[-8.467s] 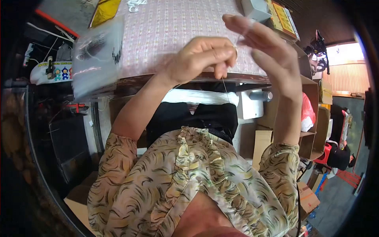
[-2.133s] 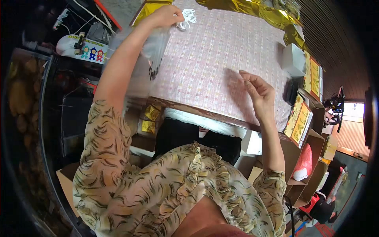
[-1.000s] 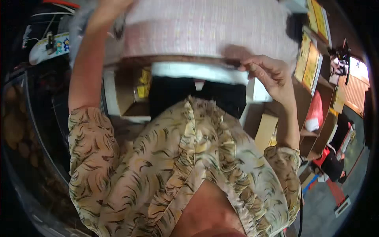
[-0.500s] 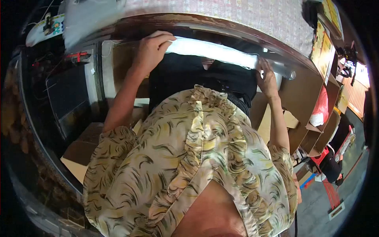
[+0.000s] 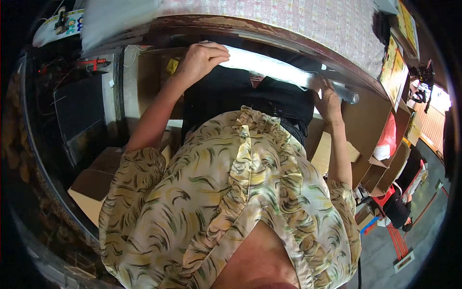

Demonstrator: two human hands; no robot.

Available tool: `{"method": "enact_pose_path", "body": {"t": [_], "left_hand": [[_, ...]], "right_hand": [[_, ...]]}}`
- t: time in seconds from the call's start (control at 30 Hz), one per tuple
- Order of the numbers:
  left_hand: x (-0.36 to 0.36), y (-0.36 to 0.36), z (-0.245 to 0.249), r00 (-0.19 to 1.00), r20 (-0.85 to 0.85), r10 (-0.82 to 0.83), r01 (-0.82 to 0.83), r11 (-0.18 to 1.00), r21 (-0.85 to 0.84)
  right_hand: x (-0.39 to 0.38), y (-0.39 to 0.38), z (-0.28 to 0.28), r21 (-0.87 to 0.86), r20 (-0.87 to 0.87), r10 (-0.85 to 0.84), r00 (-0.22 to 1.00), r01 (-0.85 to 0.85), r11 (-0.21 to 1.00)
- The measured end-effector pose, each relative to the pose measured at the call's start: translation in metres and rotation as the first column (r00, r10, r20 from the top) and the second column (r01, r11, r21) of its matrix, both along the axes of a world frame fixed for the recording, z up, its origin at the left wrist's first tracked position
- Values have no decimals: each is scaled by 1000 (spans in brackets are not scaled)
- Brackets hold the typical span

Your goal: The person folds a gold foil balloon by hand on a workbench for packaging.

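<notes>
A long, glaring white strip [image 5: 269, 66] stretches across my lap, just below the table edge. It is too bright for me to make out its material. My left hand [image 5: 204, 60] is closed in a pinch at its left end, thumb against the fingers. At the right end is my right hand [image 5: 328, 100], with its fingers bent around the strip and partly smeared by motion. A grey tube with a round end [image 5: 353, 98] sticks out past my right hand. The lower edge of the strip lies close over my black trousers [image 5: 216, 91].
A table [image 5: 269, 10] with a patterned pale cover and worn dark wooden edge runs across the top. Cardboard boxes [image 5: 361, 118] stand to the right, with a red and white bag [image 5: 386, 137] among them. Another carton [image 5: 91, 178] sits at my left, beside a dark panel [image 5: 79, 111].
My left hand has shifted right along the strip, shortening the white part between my hands. My right hand has lowered slightly, and more of the grey tube's end shows.
</notes>
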State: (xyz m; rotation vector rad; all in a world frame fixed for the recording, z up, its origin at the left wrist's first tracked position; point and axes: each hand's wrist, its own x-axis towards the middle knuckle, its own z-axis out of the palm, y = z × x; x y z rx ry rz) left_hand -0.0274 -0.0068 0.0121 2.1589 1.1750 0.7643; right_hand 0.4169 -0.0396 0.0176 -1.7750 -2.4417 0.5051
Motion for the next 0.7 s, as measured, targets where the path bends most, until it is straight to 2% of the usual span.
{"method": "enact_pose_path", "body": {"t": [0.1, 0.13, 0.17, 0.23, 0.3, 0.37, 0.43, 0.47, 0.5, 0.57, 0.6, 0.63, 0.67, 0.7], "left_hand": [[1, -4, 17, 997, 49, 59, -57, 998, -32], [2, -5, 25, 987, 108, 119, -102, 983, -151], [3, -6, 32, 970, 159, 184, -137, 953, -270], [2, -9, 39, 967, 185, 178, -120, 951, -286], [2, -9, 52, 962, 211, 172, -106, 950, -293], [1, -10, 68, 961, 218, 169, -110, 959, -261], [-1, -9, 74, 967, 210, 144, -105, 977, -185], [-3, -8, 78, 973, 202, 111, -88, 989, -116], [-5, -9, 84, 973, 202, 115, -94, 989, -111], [-5, -11, 106, 997, 14, 70, -70, 998, -11], [-2, -7, 121, 998, 24, 61, -61, 998, -6], [5, -1, 142, 993, 104, 54, -47, 997, -66], [13, 3, 156, 982, 182, 53, -30, 992, -125], [28, 10, 161, 981, 189, 48, -27, 993, -116]], "right_hand": [[-43, 5, 42, 36, -3, -39, 999, 39, 999], [-52, 10, 45, 11, -87, 0, 996, 1, 1000], [-65, 14, 49, 12, -86, 0, 996, 1, 1000], [-99, 18, 59, -194, -432, -29, 901, -61, 979], [-134, 25, 69, 54, -443, 229, 867, -229, 972], [-153, 30, 74, 92, -444, 270, 855, -256, 962], [-167, 36, 95, -193, -527, 131, 839, -269, 944], [-173, 37, 112, -357, -544, -13, 839, -218, 908], [-173, 39, 123, -353, -544, -5, 839, -223, 909], [-168, 45, 142, 3, -614, 221, 758, -278, 961], [-165, 51, 157, 32, -582, 264, 769, -303, 953], [-164, 55, 173, 29, -573, 256, 778, -293, 956], [-165, 59, 190, 149, -507, 377, 775, -352, 924], [-167, 64, 203, 270, -422, 495, 759, -416, 868]]}}
